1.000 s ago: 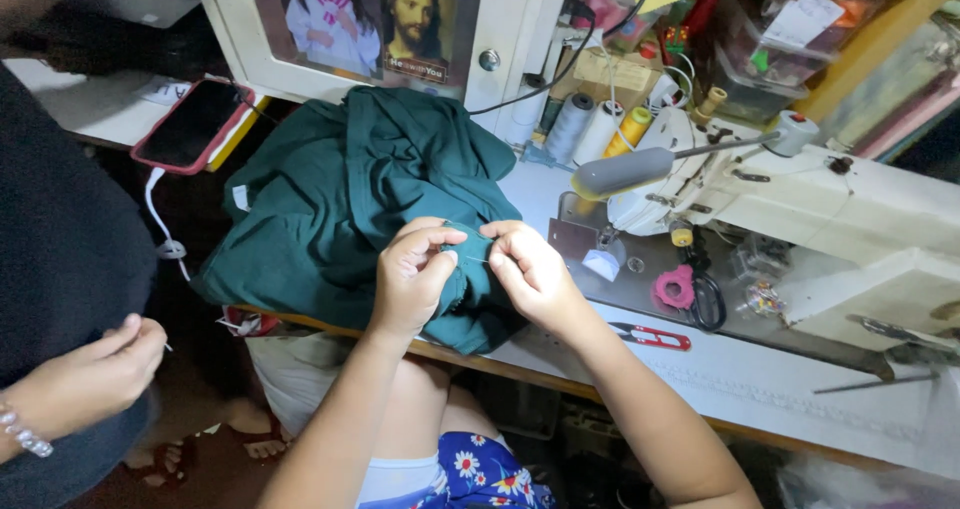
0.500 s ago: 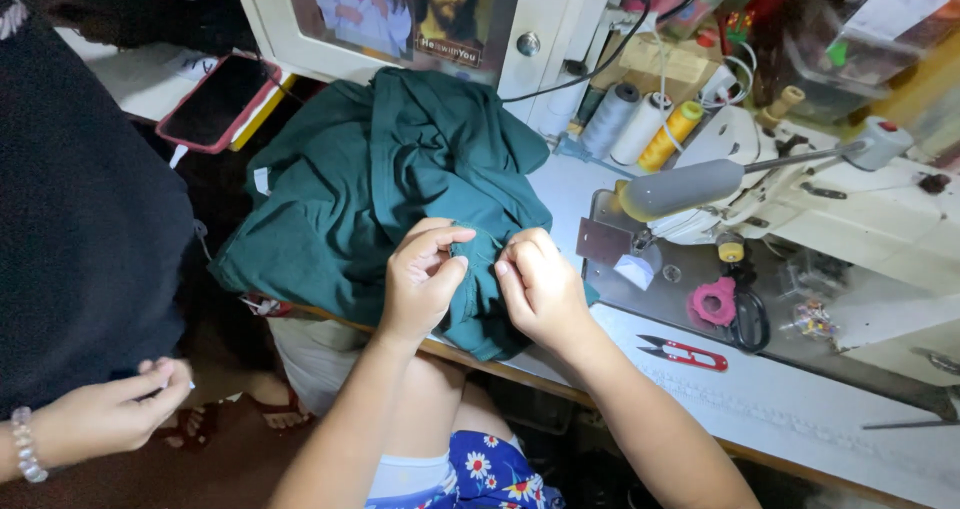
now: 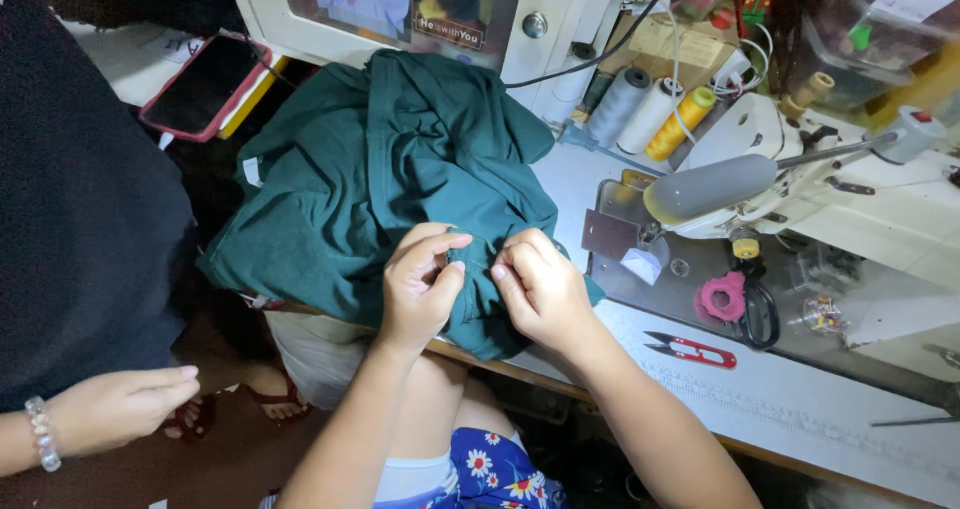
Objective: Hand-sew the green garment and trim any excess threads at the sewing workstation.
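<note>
Two hands meet on one fold of the dark green garment (image 3: 400,179), which lies heaped on the near-left part of the sewing table (image 3: 800,389), its front edge hanging over the lap. Left hand (image 3: 420,289): fingers curled shut, thumb and forefinger pinching a small bit of cloth. Right hand (image 3: 540,289): likewise closed, fingertips nipping the same fold just beside the left. The close paired grip looks meant to hold a seam taut for fine picking; whether a tool sits between the fingers, I cannot tell.

Right of the garment: white sewing machine (image 3: 820,189) with a grey handle-like part over its plate. Behind it stand three thread cones, grey (image 3: 618,104), white (image 3: 650,114) and yellow (image 3: 680,124), within reach of the machine. Red thread snips (image 3: 690,349) and pink-handled scissors (image 3: 735,304) lie on the table, near the right hand. A phone in a red case (image 3: 205,84) rests far left.

A second person stands at left in dark clothing, hand (image 3: 120,409) with a bead bracelet, well apart from the garment.

No open container shows contents clearly.
</note>
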